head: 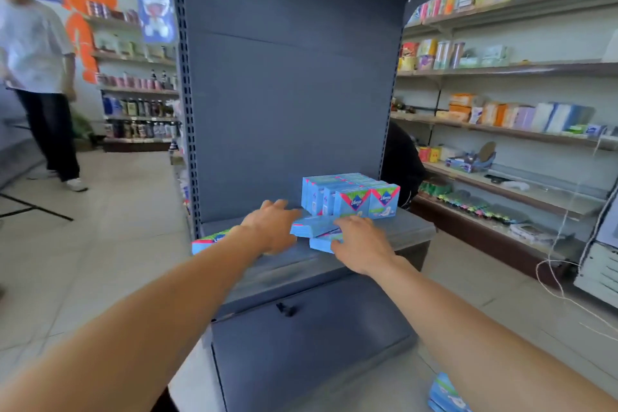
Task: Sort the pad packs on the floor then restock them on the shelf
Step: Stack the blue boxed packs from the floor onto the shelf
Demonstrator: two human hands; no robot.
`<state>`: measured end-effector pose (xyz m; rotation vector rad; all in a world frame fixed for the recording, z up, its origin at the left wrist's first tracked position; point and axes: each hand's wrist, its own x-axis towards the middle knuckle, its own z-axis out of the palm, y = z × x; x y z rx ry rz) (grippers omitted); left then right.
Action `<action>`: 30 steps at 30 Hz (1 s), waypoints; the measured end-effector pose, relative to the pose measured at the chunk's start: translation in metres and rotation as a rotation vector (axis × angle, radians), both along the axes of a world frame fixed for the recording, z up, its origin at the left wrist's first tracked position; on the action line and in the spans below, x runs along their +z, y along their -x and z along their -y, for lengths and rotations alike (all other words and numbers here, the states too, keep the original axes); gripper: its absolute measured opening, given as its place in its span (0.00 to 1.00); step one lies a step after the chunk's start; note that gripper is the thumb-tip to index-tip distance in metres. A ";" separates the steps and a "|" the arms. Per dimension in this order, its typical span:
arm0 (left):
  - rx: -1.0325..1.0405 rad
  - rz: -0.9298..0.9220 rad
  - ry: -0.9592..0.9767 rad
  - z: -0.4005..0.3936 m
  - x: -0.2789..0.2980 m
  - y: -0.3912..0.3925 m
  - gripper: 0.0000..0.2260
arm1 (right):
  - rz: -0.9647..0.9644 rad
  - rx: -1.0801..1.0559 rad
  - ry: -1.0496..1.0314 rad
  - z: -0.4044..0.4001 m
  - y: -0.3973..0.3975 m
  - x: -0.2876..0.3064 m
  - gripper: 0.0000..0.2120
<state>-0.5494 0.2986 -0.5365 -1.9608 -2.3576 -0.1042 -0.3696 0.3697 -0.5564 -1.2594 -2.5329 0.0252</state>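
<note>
Both hands on the shelf: right hand grips flat pad packs, left hand rests loose-fingered beside them (blurred).

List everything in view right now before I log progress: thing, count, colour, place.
upright pad packs: a block, count unclear, blue, standing on the shelf at right
flat pad packs: about two, blue, lying on the shelf under the hands
pad pack at the edge: one, blue, shelf's left front edge
floor packs: a few, blue, floor at lower right
shelf: one, grey
bystander: one, white top, far left
left hand: on the shelf
right hand: on the flat packs
</note>
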 end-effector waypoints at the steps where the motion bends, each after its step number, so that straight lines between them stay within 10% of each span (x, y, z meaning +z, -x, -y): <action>1: 0.039 -0.002 0.002 0.007 -0.001 0.015 0.25 | 0.001 0.028 -0.001 0.002 0.012 0.000 0.18; 11: 0.433 0.175 0.047 0.058 -0.038 0.131 0.32 | 0.022 0.235 0.066 -0.009 0.105 -0.029 0.22; 19: 0.756 0.873 -0.065 0.017 -0.073 0.138 0.36 | -0.005 0.177 0.012 -0.053 0.087 -0.031 0.19; 30: 0.578 1.138 -0.389 -0.017 -0.067 0.137 0.29 | -0.022 -0.043 0.071 -0.110 0.026 -0.029 0.17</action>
